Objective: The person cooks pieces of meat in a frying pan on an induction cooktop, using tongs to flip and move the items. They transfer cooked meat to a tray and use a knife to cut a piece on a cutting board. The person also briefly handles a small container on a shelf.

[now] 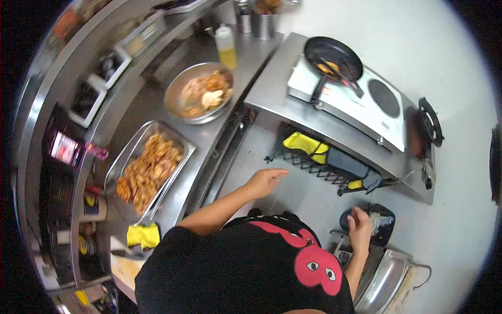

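My left hand (264, 183) hangs over the floor between the steel counter and the burner table, holding nothing, its fingers loosely apart. Slightly bent fingers show on my right hand (360, 227), which is also without an object, above an open dark bin (386, 233). On the burner table stands a white double electric hot plate (341, 94). A black frying pan (349, 49) on its left burner contains a browned piece of food (328, 68) and a dark-handled utensil (349, 83). The right burner (384, 98) is bare.
On the steel counter (204, 147) are a bowl (172, 94) of food, a squeeze bottle (225, 43) of yellow liquid, a pan (187, 151) of cooked-looking pieces and a yellow cloth (143, 235). Cloths (306, 144) hang under the burner table. A steel sink (386, 274) stands at lower right.
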Motion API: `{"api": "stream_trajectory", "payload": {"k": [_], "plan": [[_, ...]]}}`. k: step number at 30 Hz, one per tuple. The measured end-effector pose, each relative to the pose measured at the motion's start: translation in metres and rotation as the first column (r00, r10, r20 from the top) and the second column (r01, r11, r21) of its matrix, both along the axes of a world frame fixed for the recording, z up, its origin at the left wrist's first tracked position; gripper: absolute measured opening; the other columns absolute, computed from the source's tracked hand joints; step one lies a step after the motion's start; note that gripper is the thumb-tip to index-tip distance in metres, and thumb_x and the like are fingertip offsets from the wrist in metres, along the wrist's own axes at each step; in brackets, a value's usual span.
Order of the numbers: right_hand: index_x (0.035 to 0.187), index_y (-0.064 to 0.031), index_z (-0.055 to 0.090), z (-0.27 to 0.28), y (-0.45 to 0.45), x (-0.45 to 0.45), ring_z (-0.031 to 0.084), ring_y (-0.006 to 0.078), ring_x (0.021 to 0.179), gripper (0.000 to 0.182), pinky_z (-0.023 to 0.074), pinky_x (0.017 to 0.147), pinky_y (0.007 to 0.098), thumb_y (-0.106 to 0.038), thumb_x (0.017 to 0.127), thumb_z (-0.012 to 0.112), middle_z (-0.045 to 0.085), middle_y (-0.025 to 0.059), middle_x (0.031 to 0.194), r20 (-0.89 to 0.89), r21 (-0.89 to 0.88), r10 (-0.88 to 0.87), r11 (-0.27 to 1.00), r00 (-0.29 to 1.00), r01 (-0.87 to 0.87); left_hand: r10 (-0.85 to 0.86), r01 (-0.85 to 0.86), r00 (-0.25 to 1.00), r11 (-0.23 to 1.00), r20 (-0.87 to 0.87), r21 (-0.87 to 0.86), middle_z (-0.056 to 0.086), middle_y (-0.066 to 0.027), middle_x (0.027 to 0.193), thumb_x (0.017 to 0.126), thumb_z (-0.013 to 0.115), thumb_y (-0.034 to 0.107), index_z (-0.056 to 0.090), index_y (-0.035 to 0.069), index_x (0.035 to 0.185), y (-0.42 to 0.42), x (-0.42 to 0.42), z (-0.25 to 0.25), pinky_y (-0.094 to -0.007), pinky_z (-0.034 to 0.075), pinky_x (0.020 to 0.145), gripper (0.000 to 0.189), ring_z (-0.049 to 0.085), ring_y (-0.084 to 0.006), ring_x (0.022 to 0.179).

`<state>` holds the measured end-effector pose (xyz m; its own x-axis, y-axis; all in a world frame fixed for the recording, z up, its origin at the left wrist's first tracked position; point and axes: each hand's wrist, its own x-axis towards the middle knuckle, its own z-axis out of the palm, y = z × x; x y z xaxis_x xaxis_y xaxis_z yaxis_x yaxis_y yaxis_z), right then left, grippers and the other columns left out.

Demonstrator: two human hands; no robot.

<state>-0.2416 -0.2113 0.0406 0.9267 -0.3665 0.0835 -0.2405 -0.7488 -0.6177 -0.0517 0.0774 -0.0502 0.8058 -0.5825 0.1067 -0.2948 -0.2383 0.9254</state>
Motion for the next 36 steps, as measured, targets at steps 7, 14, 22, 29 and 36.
{"api": "stream_trajectory", "payload": {"k": [7,14,22,29,36], "plan": [[0.115,-0.0039,0.050,0.038,-0.084,0.149,0.052,0.0353,0.098,0.046,0.0422,0.084,0.0378,-0.003,0.072,0.064,0.053,0.0192,0.108,0.156,-0.100,0.059,0.994,0.986,-0.044,0.168,-0.156,0.971,0.984,-0.171,0.084,0.064,-0.0092,0.095,0.084,0.053,0.004,0.056,0.003,0.110,-0.044,0.064,-0.010,-0.0268,0.047,0.076,0.026,0.061,-0.0141,0.086],[0.129,-0.0113,0.038,0.065,-0.130,0.325,0.050,0.0397,0.101,0.063,0.0437,0.084,0.0419,-0.020,0.074,0.067,0.043,0.0252,0.114,0.196,-0.251,0.251,0.947,0.948,-0.199,0.404,-0.464,0.794,0.886,-0.455,-0.024,0.063,-0.0078,0.093,0.090,0.050,0.015,0.044,0.004,0.121,-0.111,0.101,0.030,-0.0243,0.045,0.065,0.034,0.059,-0.0123,0.078],[0.136,-0.0135,0.025,0.045,-0.138,0.411,0.057,0.0414,0.082,0.071,0.0471,0.074,0.0437,-0.019,0.076,0.064,0.049,0.0271,0.101,-0.035,-0.174,0.298,0.938,0.954,-0.300,0.318,-0.602,0.625,0.778,-0.713,-0.181,0.057,-0.0130,0.111,0.092,0.044,0.018,0.028,0.003,0.134,-0.166,0.126,0.067,-0.0261,0.050,0.066,0.047,0.061,-0.0153,0.081],[0.135,-0.0108,0.029,0.084,-0.154,0.448,0.058,0.0374,0.088,0.064,0.0465,0.077,0.0444,-0.020,0.076,0.053,0.059,0.0240,0.093,-0.196,-0.366,0.202,0.893,0.960,-0.262,0.070,-0.568,0.616,0.730,-0.785,-0.381,0.055,-0.0141,0.114,0.093,0.044,0.020,0.037,0.004,0.125,-0.170,0.148,0.073,-0.0307,0.052,0.072,0.037,0.061,-0.0204,0.087],[0.103,-0.0036,0.053,0.123,-0.175,0.398,0.060,0.0334,0.081,0.036,0.0485,0.068,0.0433,-0.029,0.078,0.061,0.059,0.0162,0.087,-0.098,-0.589,0.253,0.765,0.962,-0.262,-0.026,-0.551,0.584,0.722,-0.812,-0.419,0.058,-0.0114,0.110,0.093,0.043,0.017,0.044,0.005,0.120,-0.164,0.152,0.067,-0.0276,0.053,0.068,0.030,0.062,-0.0169,0.083]]}}
